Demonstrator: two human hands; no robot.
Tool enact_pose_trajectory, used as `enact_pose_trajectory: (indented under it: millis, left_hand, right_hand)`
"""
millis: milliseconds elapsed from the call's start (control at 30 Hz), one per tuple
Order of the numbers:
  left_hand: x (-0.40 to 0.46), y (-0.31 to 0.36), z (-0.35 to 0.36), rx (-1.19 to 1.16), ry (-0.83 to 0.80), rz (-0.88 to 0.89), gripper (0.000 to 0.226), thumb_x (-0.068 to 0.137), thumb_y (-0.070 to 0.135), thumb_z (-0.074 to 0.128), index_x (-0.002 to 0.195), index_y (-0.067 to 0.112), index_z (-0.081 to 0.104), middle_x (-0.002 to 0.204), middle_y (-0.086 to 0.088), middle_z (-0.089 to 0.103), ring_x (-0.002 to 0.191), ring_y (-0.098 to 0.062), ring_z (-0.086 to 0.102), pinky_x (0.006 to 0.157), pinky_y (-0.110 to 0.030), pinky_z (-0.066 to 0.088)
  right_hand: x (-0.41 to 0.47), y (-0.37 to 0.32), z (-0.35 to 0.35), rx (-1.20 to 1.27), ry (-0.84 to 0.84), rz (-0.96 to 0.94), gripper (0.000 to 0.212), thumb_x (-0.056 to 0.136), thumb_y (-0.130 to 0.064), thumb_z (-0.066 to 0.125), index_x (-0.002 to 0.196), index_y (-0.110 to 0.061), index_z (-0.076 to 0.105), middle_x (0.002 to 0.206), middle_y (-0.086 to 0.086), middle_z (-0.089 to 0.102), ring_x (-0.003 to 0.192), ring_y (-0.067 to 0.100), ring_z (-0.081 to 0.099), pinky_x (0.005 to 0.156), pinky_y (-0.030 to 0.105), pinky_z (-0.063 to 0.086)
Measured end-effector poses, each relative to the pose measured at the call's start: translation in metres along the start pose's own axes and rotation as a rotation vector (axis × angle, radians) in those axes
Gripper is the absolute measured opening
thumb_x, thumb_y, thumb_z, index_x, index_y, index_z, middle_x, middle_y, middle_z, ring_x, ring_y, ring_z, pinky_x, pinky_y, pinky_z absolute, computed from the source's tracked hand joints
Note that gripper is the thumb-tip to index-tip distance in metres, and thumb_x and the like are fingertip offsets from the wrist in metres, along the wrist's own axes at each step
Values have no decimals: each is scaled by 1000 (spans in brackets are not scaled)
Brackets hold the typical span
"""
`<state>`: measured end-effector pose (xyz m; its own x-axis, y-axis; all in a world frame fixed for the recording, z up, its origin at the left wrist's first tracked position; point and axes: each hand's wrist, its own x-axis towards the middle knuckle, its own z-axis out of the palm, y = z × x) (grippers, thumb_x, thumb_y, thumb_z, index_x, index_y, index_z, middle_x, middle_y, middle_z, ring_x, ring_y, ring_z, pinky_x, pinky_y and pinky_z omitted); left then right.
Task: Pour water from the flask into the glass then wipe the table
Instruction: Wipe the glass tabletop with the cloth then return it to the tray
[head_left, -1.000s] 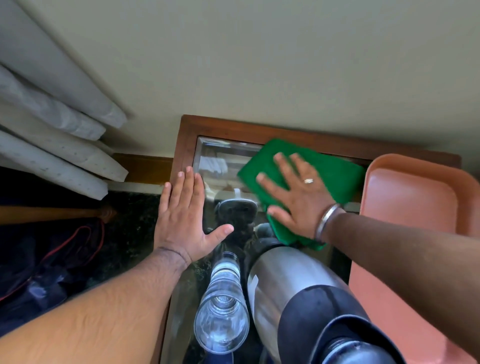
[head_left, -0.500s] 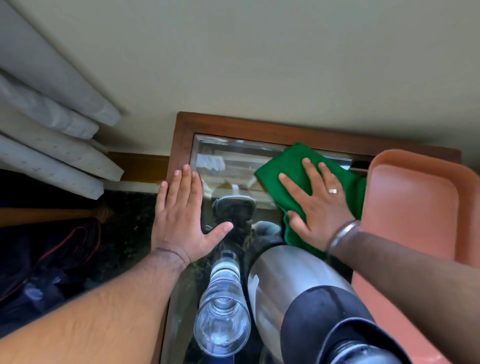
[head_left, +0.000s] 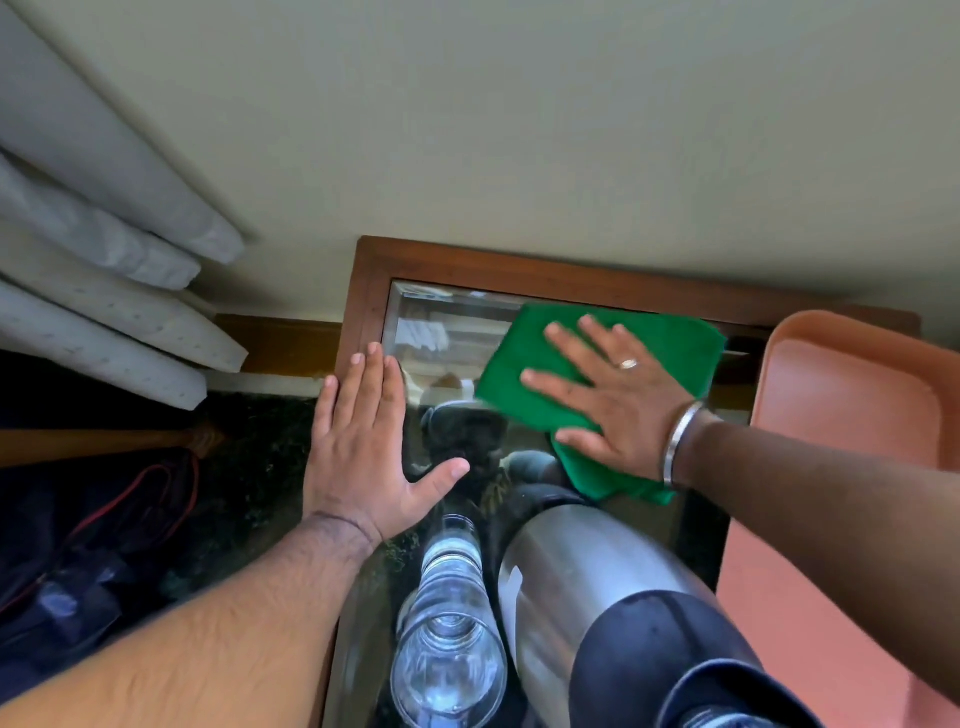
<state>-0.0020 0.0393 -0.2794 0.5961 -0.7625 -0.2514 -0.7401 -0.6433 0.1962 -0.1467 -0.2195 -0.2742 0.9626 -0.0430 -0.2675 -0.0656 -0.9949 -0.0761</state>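
A: Where do the hands sit?

B: The right hand (head_left: 618, 400) lies flat, fingers spread, pressing down on a green cloth (head_left: 649, 338) at the far right part of the glass-topped table (head_left: 374, 291). It grasps nothing; the palm just bears on the cloth. There is a ring on one finger and a metal bangle (head_left: 678, 441) at the wrist.

A: And the other one?

B: The left hand (head_left: 363, 441) is open too, flat on the table's left edge, fingers together and thumb out to the right over the glass. It holds nothing.

A: The flask and the glass?

B: Both stand at the near side, between the two forearms. The glass (head_left: 449, 629) is clear, seen from above, with water in it. The flask (head_left: 582, 587) is just to its right, steel body with a dark top; whether they touch I cannot tell. Neither hand touches them.

A: Anything else there?

B: An orange tray (head_left: 841, 395) at the right side of the table, just right of the cloth. The table's far edge meets a pale wall (head_left: 519, 130), and light curtains (head_left: 104, 260) hang at the far left.
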Motion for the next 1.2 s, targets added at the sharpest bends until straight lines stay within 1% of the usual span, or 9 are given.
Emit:
enact_pose_trajectory:
  millis: [133, 267, 333, 533, 600, 733, 867, 1000, 1200]
  left_hand:
    - [0, 0, 1, 15, 9, -3, 112, 82, 84, 26, 156, 0, 23, 165, -21, 19, 153, -34, 17, 123, -55, 15]
    - [0, 1, 1, 37, -1, -15, 112, 79, 81, 34, 156, 0, 23, 165, -21, 19, 153, -34, 17, 123, -55, 14]
    - [-1, 2, 0, 46, -14, -18, 113, 79, 82, 32, 155, 0, 22, 165, -21, 19, 153, -34, 17, 123, -55, 15]
    - [0, 2, 1, 32, 7, -19, 116, 81, 88, 17, 155, -1, 25, 164, -22, 22, 152, -36, 20, 123, -54, 14]
    - [0, 2, 2, 29, 26, -15, 114, 80, 84, 30, 155, -2, 25, 164, -22, 22, 152, -36, 20, 123, -52, 13]
    - [0, 4, 1, 31, 11, -27, 114, 76, 79, 38, 155, -3, 24, 164, -22, 21, 152, -36, 19, 123, -52, 12]
    - [0, 4, 0, 49, -14, -34, 115, 78, 84, 32, 156, -1, 22, 165, -21, 19, 153, -34, 17, 123, -53, 13]
    - [1, 1, 3, 37, -12, -25, 116, 81, 88, 14, 156, -1, 20, 165, -20, 18, 153, -33, 16, 123, -54, 13]
    - [2, 1, 2, 7, -12, -10, 118, 81, 89, 14, 155, -3, 21, 164, -23, 19, 153, -35, 17, 123, -53, 12]
  right_hand:
    - [29, -3, -11, 193, -30, 571, 74, 85, -65, 23, 153, -43, 6, 165, 12, -4, 147, 47, -2, 118, 61, 7]
    - [0, -12, -1, 137, -72, -10, 72, 87, -60, 33, 152, -45, 7, 164, 7, -5, 146, 41, -9, 115, 63, -4]
    - [-28, -2, 5, 159, -70, -91, 69, 90, -49, 48, 149, -49, 11, 162, 0, -4, 146, 35, -6, 114, 58, -4]
    - [7, -7, -9, 346, 26, 799, 72, 87, -60, 34, 153, -43, 11, 166, 10, -4, 148, 43, -2, 120, 57, 5]
    - [13, -14, -8, 207, -31, 562, 74, 88, -67, 30, 153, -45, 3, 164, 13, -12, 147, 48, -8, 118, 63, 0]
    - [-21, 5, -1, -12, -103, -382, 74, 85, -59, 51, 147, -48, 13, 160, 8, -1, 144, 43, 4, 110, 63, 5]
    - [2, 26, -10, -59, 2, -86, 68, 85, -57, 44, 147, -44, 21, 160, 14, 28, 137, 49, 35, 107, 62, 37]
    - [76, -29, -33, 32, -20, 309, 63, 95, -58, 30, 152, -45, 6, 163, 17, 6, 137, 45, 21, 110, 53, 24]
    - [12, -22, -9, -31, -129, -295, 65, 90, -63, 31, 150, -50, 8, 166, 7, -3, 148, 43, 0, 113, 56, -8]
